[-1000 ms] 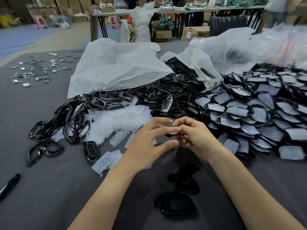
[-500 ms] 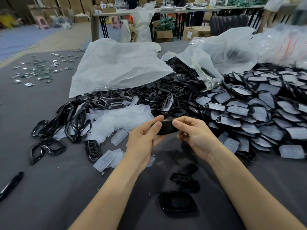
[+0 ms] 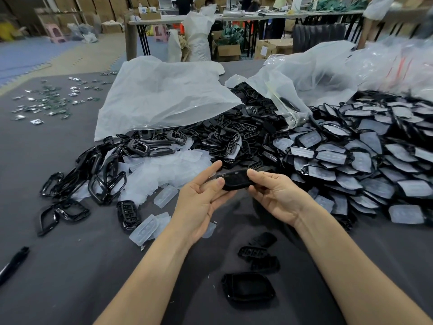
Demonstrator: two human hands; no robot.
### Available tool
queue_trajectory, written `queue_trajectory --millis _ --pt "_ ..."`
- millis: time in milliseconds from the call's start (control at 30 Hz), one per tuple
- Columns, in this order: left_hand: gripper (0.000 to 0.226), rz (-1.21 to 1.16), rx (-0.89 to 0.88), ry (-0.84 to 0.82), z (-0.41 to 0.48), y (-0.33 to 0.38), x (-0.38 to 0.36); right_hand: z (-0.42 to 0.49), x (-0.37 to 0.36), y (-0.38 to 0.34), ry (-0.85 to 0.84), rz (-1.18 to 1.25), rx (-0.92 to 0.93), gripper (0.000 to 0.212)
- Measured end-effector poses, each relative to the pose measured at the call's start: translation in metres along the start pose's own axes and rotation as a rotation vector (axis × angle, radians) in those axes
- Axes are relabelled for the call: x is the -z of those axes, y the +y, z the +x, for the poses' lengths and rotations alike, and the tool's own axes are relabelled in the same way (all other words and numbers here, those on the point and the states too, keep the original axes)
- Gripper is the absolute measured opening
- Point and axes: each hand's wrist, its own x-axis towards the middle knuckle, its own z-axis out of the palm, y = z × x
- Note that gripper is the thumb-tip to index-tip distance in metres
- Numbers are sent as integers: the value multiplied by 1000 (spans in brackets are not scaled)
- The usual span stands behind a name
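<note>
Over the near middle of the tabletop point(image 3: 70, 266), both hands hold one black key fob shell point(image 3: 235, 181) clear of the surface. The left hand point(image 3: 199, 205) has it in a pinching grip, thumb on its near end and forefinger stretched behind; the right hand point(image 3: 278, 195) has its grip on the other end, thumb on top, fingers curled beneath. I judge this the fitting or checking step. Next would come a firm squeeze along the seam, then laying the piece on the heap of finished shells point(image 3: 351, 160) toward the right edge. Whether a clear button pad point(image 3: 165, 195) already sits inside cannot be told: the shell's face is dark and blurred, and fingers cover its underside. Another black shell half point(image 3: 248, 289) lies by the near edge
</note>
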Motion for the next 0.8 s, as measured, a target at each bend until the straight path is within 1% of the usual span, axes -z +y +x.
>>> queue_trajectory --millis 67,167,233,333,433,500,567,633,700,733,767,800 --pt "34 -3 -10 24 1 1 2 -1 0 -1 -21 -8 6 20" --pt "39 -7 -43 67 3 3 4 -5 -1 -3 -77 -13 15 9" --pt "38 6 -75 89 4 3 5 -8 -3 -6 -99 -4 21 3" --pt "31 43 -93 99 5 2 5 -14 -8 -8 -82 -102 92 14" --pt "37 8 -84 71 6 5 7 -21 -17 -7 -86 -181 202 24" --pt "40 -40 -70 45 6 6 8 -27 -20 -8 -93 -177 229 24" --pt "43 -38 -55 22 6 6 7 -34 -18 -8 -80 -164 229 24" --pt "48 61 -56 15 6 5 7 -42 -13 -9 -47 -190 232 26" --pt "49 297 -104 12 6 6 10 -50 -8 -18 4 -276 279 20" --pt "45 461 -166 24 6 8 12 -53 -4 -26 53 -381 348 18" --pt "41 631 -254 52 6 10 15 -54 3 -36 142 -561 460 17" --pt "40 800 -355 95 6 12 19 -54 11 -49 268 -801 608 19"
